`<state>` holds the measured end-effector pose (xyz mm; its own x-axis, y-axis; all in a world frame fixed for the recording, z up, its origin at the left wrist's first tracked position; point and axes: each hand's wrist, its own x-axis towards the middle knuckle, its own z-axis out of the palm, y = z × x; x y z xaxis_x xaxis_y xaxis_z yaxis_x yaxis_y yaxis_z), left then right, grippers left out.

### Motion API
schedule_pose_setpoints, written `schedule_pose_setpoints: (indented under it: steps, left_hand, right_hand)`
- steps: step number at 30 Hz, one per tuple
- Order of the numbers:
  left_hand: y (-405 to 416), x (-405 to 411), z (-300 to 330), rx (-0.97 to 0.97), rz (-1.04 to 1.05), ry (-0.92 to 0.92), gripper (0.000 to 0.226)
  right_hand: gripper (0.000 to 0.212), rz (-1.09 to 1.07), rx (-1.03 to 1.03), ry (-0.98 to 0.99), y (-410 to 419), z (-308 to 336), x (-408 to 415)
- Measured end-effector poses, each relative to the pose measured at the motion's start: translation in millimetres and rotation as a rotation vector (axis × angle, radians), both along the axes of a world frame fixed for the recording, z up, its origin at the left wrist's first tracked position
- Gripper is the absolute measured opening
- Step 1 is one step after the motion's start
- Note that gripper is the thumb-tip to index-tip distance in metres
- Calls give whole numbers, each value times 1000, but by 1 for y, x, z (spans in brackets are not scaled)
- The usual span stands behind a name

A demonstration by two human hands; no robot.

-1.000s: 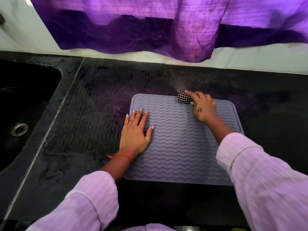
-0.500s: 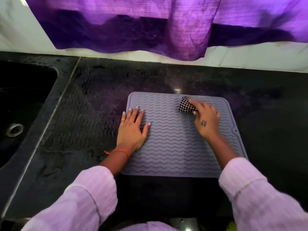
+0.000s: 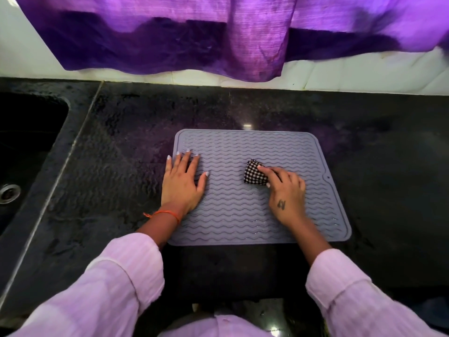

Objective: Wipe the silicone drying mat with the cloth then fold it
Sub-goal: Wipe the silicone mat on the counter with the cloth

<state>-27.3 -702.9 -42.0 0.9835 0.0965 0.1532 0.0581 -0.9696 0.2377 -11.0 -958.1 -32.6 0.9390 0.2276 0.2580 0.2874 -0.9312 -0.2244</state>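
A grey silicone drying mat with wavy ridges lies flat on the black counter. My left hand presses flat on the mat's left edge, fingers straight and spread. My right hand grips a bunched black-and-white checked cloth and holds it against the middle of the mat. Part of the cloth is hidden under my fingers.
A dark sink with a metal drain sits in the counter at the left. A purple curtain hangs over the white tiled wall behind. The black counter extends to the right of the mat.
My right hand has dragged the cloth from the mat's far edge toward me, to the middle of the mat. My left hand has stayed pressed on the left edge.
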Motion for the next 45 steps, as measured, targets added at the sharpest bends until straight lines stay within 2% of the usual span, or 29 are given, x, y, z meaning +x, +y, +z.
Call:
schedule_pose_setpoints:
  steps: [3, 7, 13, 18, 22, 26, 31, 38, 42, 45]
  left_hand:
    - [1, 0, 0, -28, 3, 8, 76]
    - [-4, 3, 3, -28, -11, 6, 76]
    - [1, -3, -1, -17, -3, 12, 67]
    - [-1, -4, -2, -33, -16, 9, 62]
    - [-2, -6, -2, -27, -45, -6, 62]
    - [-3, -6, -1, -64, -44, 1, 60]
    - [-3, -7, 0, -101, -39, -5, 56]
    - [-7, -1, 6, -139, 6, -25, 56]
    - [-25, 10, 11, -114, 4, 11, 62]
    - [-39, 12, 7, -88, -60, 73, 68]
  right_hand:
    - [52, -2, 91, 10, -2, 8, -2]
    - [51, 5, 5, -30, -20, -3, -41]
    - [54, 22, 111, -24, -20, 6, -43]
    - [49, 65, 39, -73, -29, -9, -77]
    - [46, 66, 140, -51, -33, 2, -74]
    - [40, 103, 146, -49, -47, -7, -109]
    - [39, 158, 216, -30, -53, -1, -102]
    - [42, 169, 141, -25, -76, -3, -109]
    - [52, 145, 117, -81, -83, 5, -87]
    - [53, 172, 33, -25, -87, -5, -80]
